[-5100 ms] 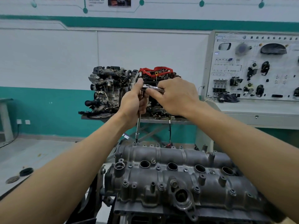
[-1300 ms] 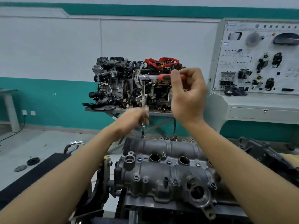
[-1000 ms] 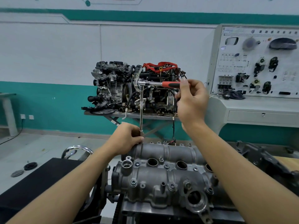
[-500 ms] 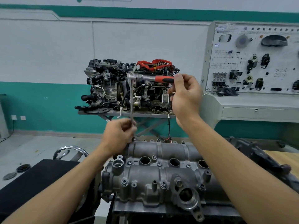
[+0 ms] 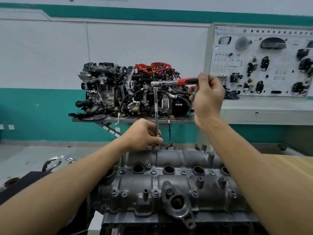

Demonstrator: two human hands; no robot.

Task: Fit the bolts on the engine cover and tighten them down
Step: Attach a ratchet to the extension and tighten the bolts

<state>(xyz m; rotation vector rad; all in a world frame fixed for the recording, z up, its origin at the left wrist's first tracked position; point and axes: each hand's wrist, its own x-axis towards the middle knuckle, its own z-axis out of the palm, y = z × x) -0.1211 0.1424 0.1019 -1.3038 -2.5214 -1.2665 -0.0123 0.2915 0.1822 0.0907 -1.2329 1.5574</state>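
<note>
**Head view: driving a far-edge cover bolt with ratchet and extension**

Your right hand [image 5: 207, 99] pinches the right end of the chrome ratchet wrench [image 5: 169, 82] by its red-and-black handle, between thumb and curled fingers. The handle lies roughly level and points right. Your left hand [image 5: 144, 134] has its fingers curled round the lower end of the long chrome extension bar [image 5: 156, 107]. This bar drops almost upright from the ratchet head to the far left edge of the grey cast-metal engine cover [image 5: 169, 184]. The left hand hides the socket and the bolt under it. Dark flanged bolts [image 5: 153, 172] sit in the cover's middle row.

1. Hold the bar square to the cover. A lean would likely let the socket ride off the bolt head.
2. Press down lightly with the left hand while the right swings the handle.
3. Swing in a level arc. Grip nearer the handle's middle if more torque is needed.
4. Snug each bolt evenly across the cover.
</note>
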